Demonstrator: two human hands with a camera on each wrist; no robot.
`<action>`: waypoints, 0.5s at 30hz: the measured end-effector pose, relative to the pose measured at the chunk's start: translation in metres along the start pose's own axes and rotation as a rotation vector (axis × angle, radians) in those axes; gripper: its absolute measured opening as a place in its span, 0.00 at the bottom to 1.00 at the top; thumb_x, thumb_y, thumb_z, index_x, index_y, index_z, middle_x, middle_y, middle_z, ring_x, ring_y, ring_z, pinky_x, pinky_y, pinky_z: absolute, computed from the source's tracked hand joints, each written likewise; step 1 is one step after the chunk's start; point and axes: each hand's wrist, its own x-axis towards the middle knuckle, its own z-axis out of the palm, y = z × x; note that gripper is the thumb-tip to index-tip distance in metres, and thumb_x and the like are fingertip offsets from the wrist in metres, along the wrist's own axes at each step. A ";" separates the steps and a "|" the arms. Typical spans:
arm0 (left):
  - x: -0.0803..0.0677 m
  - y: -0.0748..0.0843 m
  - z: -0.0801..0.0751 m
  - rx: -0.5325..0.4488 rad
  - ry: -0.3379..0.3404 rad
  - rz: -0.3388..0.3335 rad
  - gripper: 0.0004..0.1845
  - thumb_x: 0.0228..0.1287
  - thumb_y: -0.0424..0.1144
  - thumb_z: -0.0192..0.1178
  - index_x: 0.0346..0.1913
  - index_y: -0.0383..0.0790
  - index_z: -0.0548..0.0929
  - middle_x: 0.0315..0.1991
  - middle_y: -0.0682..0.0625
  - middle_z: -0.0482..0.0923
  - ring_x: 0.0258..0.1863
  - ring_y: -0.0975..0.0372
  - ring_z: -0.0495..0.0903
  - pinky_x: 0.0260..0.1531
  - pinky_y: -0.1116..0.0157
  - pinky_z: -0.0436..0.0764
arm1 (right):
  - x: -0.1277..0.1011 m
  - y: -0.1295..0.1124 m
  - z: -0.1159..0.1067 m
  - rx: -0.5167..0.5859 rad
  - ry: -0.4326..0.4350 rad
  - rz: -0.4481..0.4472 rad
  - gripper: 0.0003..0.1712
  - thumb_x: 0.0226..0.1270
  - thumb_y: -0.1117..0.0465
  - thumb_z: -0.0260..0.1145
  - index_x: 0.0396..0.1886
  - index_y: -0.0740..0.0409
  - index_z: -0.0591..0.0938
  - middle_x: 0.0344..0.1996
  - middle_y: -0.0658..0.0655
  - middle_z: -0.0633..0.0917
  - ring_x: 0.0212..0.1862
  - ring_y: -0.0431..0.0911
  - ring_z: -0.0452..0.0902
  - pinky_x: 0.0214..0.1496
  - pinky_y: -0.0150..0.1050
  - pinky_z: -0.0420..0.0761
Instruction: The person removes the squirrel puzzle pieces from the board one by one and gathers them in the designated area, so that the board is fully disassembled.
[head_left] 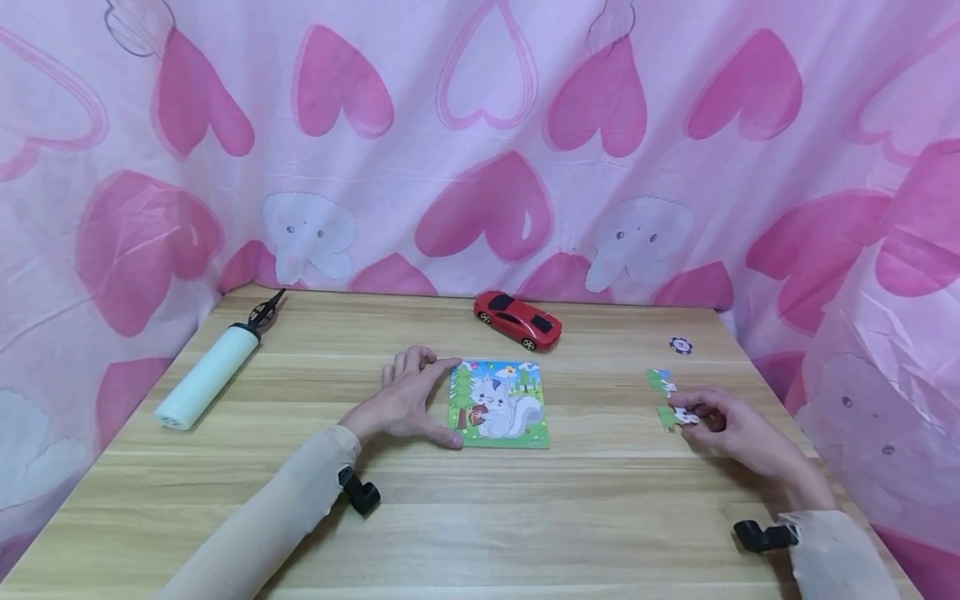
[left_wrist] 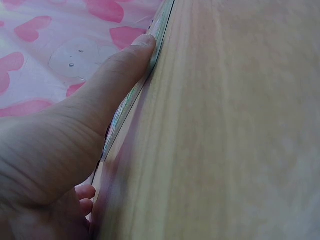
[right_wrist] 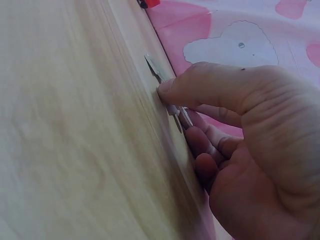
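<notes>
A square jigsaw puzzle (head_left: pixel 498 404) with a grey squirrel picture is near the middle of the wooden table. My left hand (head_left: pixel 405 404) spans its left side, index finger at the top left corner and thumb at the bottom left. From the left wrist view, the thumb (left_wrist: pixel 117 75) presses along the puzzle's edge. At the right, my right hand (head_left: pixel 738 429) pinches a jigsaw piece (head_left: pixel 686 416) between thumb and fingers. That piece meets or overlaps a green part at its left; I cannot tell whether they are joined. Just above it lies another loose piece (head_left: pixel 661 381).
A red toy car (head_left: pixel 517 321) stands behind the puzzle. Farther right is a dark blue and white poker chip (head_left: pixel 681 345). A pale green hand pump (head_left: pixel 213 375) with a black nozzle lies at the left. A pink heart-patterned curtain (head_left: pixel 480 208) encloses the table's back and sides.
</notes>
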 end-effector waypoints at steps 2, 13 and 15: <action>0.000 0.000 0.000 -0.002 0.001 0.002 0.73 0.40 0.72 0.88 0.89 0.52 0.64 0.75 0.40 0.59 0.68 0.46 0.57 0.57 0.51 0.58 | 0.000 0.001 0.001 -0.005 -0.001 0.012 0.24 0.74 0.66 0.78 0.67 0.59 0.86 0.53 0.57 0.85 0.48 0.39 0.76 0.47 0.31 0.76; 0.000 0.000 0.000 0.000 0.002 -0.001 0.74 0.39 0.73 0.88 0.89 0.52 0.63 0.76 0.40 0.59 0.69 0.46 0.57 0.58 0.51 0.58 | 0.001 0.003 0.002 -0.020 -0.012 0.071 0.26 0.74 0.65 0.78 0.69 0.58 0.85 0.56 0.57 0.83 0.49 0.39 0.75 0.48 0.32 0.76; 0.000 0.000 0.000 0.004 -0.002 -0.002 0.74 0.39 0.74 0.87 0.89 0.53 0.63 0.76 0.40 0.58 0.69 0.46 0.57 0.59 0.51 0.58 | 0.001 0.003 0.001 -0.026 -0.018 0.079 0.26 0.74 0.65 0.78 0.70 0.58 0.85 0.57 0.57 0.83 0.50 0.40 0.75 0.48 0.31 0.75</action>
